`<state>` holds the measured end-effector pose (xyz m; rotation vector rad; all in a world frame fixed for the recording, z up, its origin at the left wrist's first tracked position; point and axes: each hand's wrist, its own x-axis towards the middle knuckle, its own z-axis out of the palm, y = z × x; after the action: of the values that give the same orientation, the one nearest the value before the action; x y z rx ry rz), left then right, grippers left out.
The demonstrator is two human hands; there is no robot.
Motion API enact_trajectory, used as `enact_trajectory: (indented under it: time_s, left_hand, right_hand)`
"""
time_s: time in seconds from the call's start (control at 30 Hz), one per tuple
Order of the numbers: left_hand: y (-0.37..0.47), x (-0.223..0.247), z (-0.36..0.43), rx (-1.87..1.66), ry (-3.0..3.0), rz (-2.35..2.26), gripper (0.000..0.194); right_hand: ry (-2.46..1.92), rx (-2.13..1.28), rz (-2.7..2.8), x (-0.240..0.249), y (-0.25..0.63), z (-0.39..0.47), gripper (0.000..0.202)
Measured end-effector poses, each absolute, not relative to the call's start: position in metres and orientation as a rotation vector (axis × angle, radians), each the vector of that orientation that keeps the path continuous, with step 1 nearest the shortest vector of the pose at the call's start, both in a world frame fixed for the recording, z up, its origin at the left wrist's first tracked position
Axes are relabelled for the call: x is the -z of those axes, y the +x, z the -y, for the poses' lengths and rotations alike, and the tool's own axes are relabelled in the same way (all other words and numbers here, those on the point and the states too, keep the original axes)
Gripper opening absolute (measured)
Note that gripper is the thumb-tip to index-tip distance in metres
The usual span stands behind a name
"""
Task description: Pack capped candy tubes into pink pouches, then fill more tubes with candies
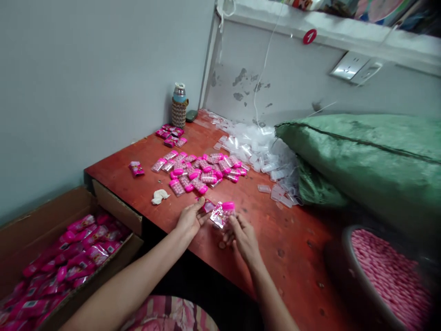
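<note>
Above a red table [282, 230], the left hand [189, 220], loosely closed, pinches a foil wrapper [216, 214]; the right hand [244, 236], fingers curled, grips a pink-capped container [228, 208] beside it. A cardboard box [117, 202] holds pink packets [79, 257]; a tub [347, 239], pink pellets [386, 271].

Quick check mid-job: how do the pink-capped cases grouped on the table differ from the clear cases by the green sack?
The pink-capped cases have bright pink caps; the clear cases show none. The pink-capped cases show pink pieces inside, while the clear cases look see-through with none visible. The clear cases form a wider heap beside the green sack; the pink-capped cases make a smaller cluster. Both lie on the table.
</note>
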<state>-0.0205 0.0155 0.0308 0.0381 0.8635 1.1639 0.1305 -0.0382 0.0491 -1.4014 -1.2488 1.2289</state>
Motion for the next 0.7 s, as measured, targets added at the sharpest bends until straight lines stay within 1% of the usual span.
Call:
enact_trajectory:
  time_s: [0.07,0.2,0.3,0.47,0.7]
  left_hand:
    - [-0.016,-0.033,-0.013,-1.168,0.03,-0.855,0.012]
    - [-0.009,-0.039,-0.004,-1.188,0.062,-0.782,0.011]
    - [-0.006,-0.043,0.003,-1.183,0.173,-0.725,0.015]
    - [-0.006,-0.048,0.009,-1.158,0.372,-0.737,0.02]
    - [-0.004,-0.053,0.01,-1.029,0.534,-0.707,0.026]
  right_hand:
    - [-1.366,-1.278,1.109,-0.047,0.111,0.057,0.028]
    - [-1.382,-1.22,1.017,-0.041,0.093,0.066,0.028]
    - [-1.377,-1.199,0.986,-0.039,0.089,0.066,0.027]
    - [-1.29,-1.272,0.96,-0.041,0.086,0.067,0.025]
    - [-1.321,-1.097,1.019,-0.036,0.085,0.066,0.023]
